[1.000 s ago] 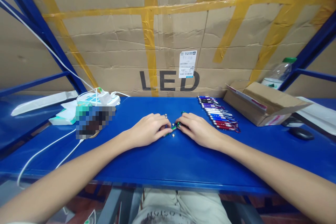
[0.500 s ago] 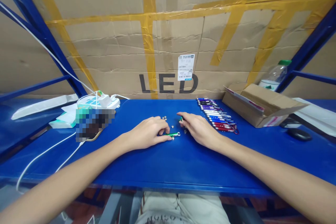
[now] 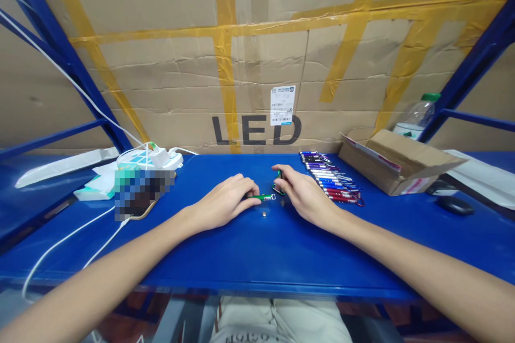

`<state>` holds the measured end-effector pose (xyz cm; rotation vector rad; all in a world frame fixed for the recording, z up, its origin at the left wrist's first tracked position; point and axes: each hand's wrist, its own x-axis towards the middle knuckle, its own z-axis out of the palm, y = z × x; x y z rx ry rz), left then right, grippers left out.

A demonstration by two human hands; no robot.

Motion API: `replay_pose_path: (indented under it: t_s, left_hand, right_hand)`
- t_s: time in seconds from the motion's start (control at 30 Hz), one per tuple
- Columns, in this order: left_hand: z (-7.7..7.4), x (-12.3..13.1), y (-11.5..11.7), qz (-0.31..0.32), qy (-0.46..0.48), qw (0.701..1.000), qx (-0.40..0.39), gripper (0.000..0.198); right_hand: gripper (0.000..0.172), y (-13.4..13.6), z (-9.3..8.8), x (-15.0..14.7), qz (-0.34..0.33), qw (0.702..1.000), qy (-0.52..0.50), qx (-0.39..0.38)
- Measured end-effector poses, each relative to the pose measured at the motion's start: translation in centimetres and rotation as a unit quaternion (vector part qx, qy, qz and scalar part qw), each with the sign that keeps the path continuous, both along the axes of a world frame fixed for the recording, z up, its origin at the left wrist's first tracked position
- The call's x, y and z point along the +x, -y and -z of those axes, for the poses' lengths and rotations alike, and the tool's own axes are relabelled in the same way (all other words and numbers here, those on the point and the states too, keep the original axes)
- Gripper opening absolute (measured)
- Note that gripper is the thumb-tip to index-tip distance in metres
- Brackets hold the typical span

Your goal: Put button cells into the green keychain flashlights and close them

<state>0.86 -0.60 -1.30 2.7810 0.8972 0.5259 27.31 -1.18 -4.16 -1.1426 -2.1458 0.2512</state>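
Observation:
My left hand point(image 3: 225, 201) is closed around one end of a small green keychain flashlight point(image 3: 265, 198), its silver-looped end pointing right. A button cell point(image 3: 264, 214) lies on the table just nearer to me than that hand. My right hand point(image 3: 303, 190), to the right, pinches a small green piece point(image 3: 279, 174) whose kind I cannot make out. A dark green carabiner clip point(image 3: 277, 189) hangs under its fingers. Below these fingers sits a small silvery piece point(image 3: 282, 203), too small to name.
Beyond my right hand lies a row of coloured keychain flashlights point(image 3: 328, 174) with clips. An open cardboard box point(image 3: 398, 163) and a black mouse point(image 3: 455, 205) are further right. A phone point(image 3: 145, 198), white cables and a power strip point(image 3: 175, 159) occupy the left. A large carton point(image 3: 181, 91) stands behind.
My left hand has shifted slightly away from me with the green flashlight. Several button cells around its fingertips no longer show. The carabiner clip is now visible at my right hand.

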Motion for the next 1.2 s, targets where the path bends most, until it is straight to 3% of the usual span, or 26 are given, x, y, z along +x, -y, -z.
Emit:
replay_pose_path:
  t_s: [0.27, 0.43, 0.63, 0.93, 1.1, 1.2]
  left_hand:
    - [0.6, -0.2, -0.6, -0.007, 0.040, 0.996, 0.085, 0.032]
    - [0.3, 0.0, -0.5, -0.025, 0.064, 0.997, 0.046, 0.020]
    - [0.5, 0.0, -0.5, -0.044, 0.100, 0.994, 0.013, 0.016]
    - [0.5, 0.3, -0.3, -0.045, 0.196, 0.976, -0.089, 0.016]
    - [0.0, 0.5, -0.4, -0.070, 0.231, 0.966, -0.092, 0.015]
    - [0.0, 0.2, -0.6, -0.090, 0.206, 0.973, -0.044, 0.017]
  right_hand:
    - [0.048, -0.3, 0.6, 0.0, -0.011, 0.998, 0.010, 0.059]
    - [0.037, -0.5, 0.8, 0.3, -0.022, 0.998, -0.005, 0.052]
    - [0.020, 0.2, -0.1, 0.2, -0.035, 0.999, -0.011, 0.027]
    - [0.015, 0.8, -0.8, -0.3, -0.030, 0.999, -0.014, 0.008]
    - [0.014, 0.5, -0.7, -0.2, -0.041, 0.999, -0.025, 0.019]
    - [0.013, 0.4, -0.6, -0.1, -0.039, 0.998, -0.031, 0.032]
